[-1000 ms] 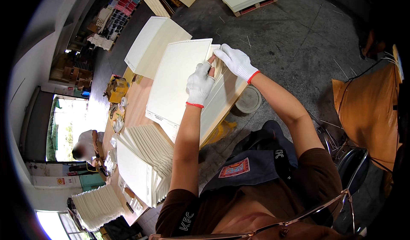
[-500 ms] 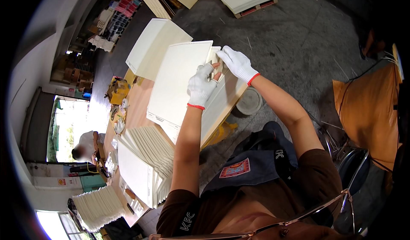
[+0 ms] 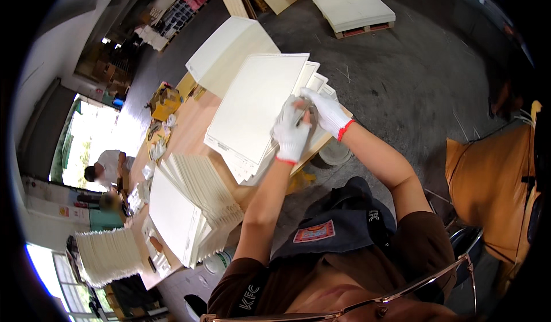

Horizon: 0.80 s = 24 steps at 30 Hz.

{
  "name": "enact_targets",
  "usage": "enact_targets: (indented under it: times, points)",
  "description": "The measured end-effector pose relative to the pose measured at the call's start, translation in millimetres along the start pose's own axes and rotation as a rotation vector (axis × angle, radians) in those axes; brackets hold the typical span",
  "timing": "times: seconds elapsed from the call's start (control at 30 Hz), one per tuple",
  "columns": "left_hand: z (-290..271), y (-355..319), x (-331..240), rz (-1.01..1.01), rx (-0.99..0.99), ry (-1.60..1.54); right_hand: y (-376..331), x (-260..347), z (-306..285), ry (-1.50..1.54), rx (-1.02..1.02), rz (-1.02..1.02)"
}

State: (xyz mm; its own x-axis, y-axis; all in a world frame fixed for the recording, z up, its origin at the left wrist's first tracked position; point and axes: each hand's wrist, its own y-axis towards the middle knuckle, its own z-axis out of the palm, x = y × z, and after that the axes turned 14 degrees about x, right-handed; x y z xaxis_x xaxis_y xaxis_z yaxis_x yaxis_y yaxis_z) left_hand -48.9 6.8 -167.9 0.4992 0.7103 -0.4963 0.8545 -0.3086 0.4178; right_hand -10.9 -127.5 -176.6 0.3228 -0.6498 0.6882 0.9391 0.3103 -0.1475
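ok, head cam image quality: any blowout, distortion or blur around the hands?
Head view: the doorway at left is blown out to white; fisheye bends the wooden table edge and blackens the corners; the gloved left hand and right hand on the white sheets are evenly lit and reasonably sharp.

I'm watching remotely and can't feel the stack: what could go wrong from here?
The fanned sheets overhang the table edge where both gloved hands, left hand and right hand, pinch them; a slip could spill them to the floor. The leaning stack nearby looks tilted and might slide if bumped.
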Motion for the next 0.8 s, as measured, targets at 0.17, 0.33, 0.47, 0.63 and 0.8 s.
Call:
enact_targets:
  times: [0.17,0.33,0.47,0.63,0.8]
  points:
    - [-0.4,-131.2,8.7,-0.421,0.173,-0.645,-7.5,-5.3,4.0,-0.002,0.083,0.065]
    - [-12.3,-182.0,37.6,-0.658,-0.099,-1.805,-40.3,10.6,-22.5,-0.038,0.21,-0.022]
    - [-46.5,-197.9,38.0,-0.24,-0.206,-2.297,-84.7,32.6,-71.5,-0.21,0.055,0.078]
    - [-57.5,-192.0,4.5,-0.691,-0.099,-1.633,-118.1,82.3,-108.1,-0.404,0.124,0.178]
    - [-91.3,-216.4,-26.4,-0.714,-0.289,-1.366,-80.1,72.2,-56.4,-0.386,0.132,0.182]
